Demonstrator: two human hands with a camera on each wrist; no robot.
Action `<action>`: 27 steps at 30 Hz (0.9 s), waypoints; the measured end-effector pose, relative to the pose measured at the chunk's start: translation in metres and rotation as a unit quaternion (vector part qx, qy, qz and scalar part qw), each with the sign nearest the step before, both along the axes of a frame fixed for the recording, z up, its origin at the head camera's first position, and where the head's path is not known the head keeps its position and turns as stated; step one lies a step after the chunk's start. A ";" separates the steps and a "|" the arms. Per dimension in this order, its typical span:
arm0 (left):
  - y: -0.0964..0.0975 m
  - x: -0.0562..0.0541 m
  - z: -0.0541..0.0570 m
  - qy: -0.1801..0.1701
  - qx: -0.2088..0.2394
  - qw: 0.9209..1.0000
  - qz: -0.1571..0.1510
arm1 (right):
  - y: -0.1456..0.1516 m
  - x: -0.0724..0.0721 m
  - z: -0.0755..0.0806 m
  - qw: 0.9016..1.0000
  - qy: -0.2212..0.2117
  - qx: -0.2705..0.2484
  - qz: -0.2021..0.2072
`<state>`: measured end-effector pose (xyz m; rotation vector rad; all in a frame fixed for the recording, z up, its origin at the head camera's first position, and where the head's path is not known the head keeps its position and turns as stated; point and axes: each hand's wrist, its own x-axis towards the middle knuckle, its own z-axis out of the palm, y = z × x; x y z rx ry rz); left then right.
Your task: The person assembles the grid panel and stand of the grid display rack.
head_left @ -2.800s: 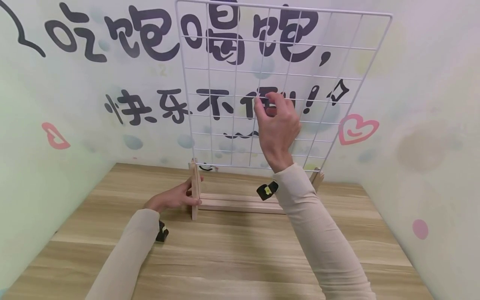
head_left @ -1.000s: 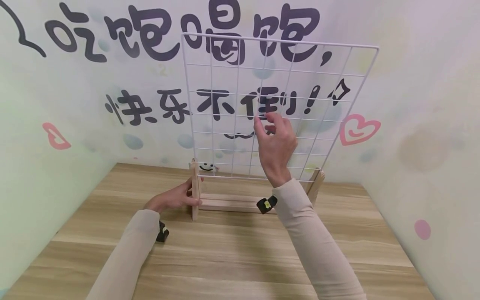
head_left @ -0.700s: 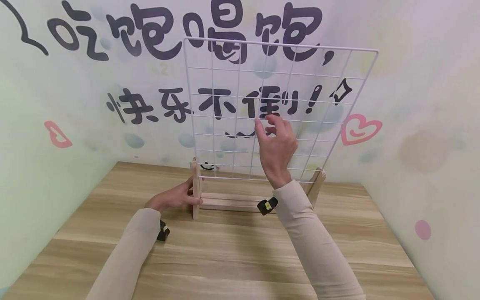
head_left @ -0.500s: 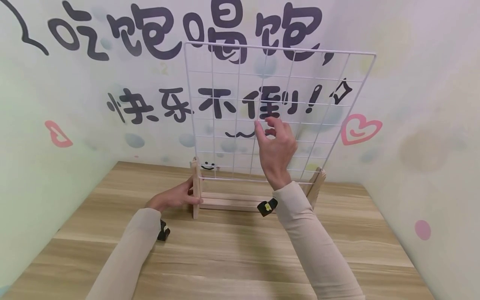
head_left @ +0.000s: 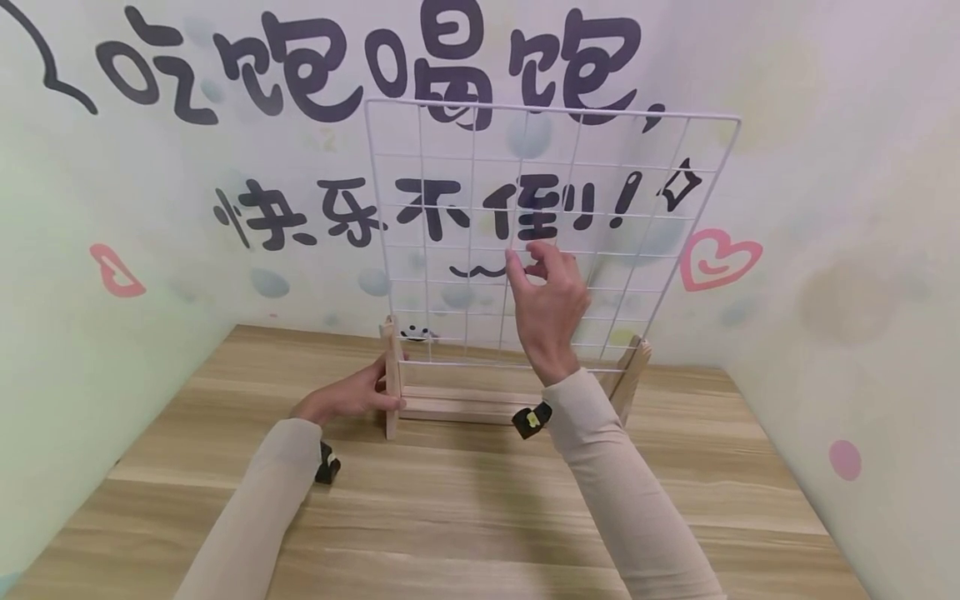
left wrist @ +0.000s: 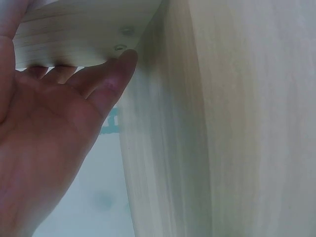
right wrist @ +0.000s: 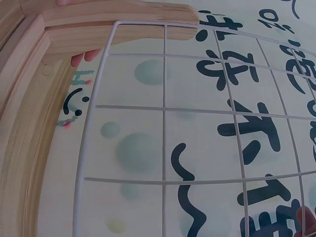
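Note:
My left hand (head_left: 348,394) grips the left upright (head_left: 391,379) of a wooden stand, fingers behind it and thumb in front. In the left wrist view this hand (left wrist: 49,133) lies against pale wood (left wrist: 173,123) near two small holes. A white wire grid panel (head_left: 471,208) stands nearly upright, with its lower edge between the two uprights and above the base rails (head_left: 465,408). My right hand (head_left: 551,304) pinches the grid near its middle. In the right wrist view the grid's lower edge (right wrist: 81,148) is apart from the rails, and one corner overlaps an upright (right wrist: 123,17).
The stand's right upright (head_left: 633,371) is partly behind the right sleeve. A wood-grain table (head_left: 450,517) lies under everything. Close behind it rises a wall (head_left: 172,267) with black lettering and painted hearts, and side walls flank the table. Black wrist cameras (head_left: 531,419) are worn on both wrists.
The right hand has lowered the grid a good way, first quickly, then slowly, bringing its lower edge down between the uprights. The left hand has kept its hold on the left upright.

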<state>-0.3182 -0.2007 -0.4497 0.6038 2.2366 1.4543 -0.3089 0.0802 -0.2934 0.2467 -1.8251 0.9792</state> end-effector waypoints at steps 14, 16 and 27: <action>0.013 0.004 0.075 0.163 0.192 0.958 0.134 | 0.004 0.002 -0.005 1.000 0.007 0.005 -0.003; 0.024 0.004 0.097 0.201 0.230 0.939 0.158 | 0.004 0.003 -0.005 1.000 0.007 0.004 -0.004; 0.064 0.009 0.140 0.159 0.295 0.908 0.252 | 0.004 0.002 -0.008 1.000 -0.006 0.029 0.005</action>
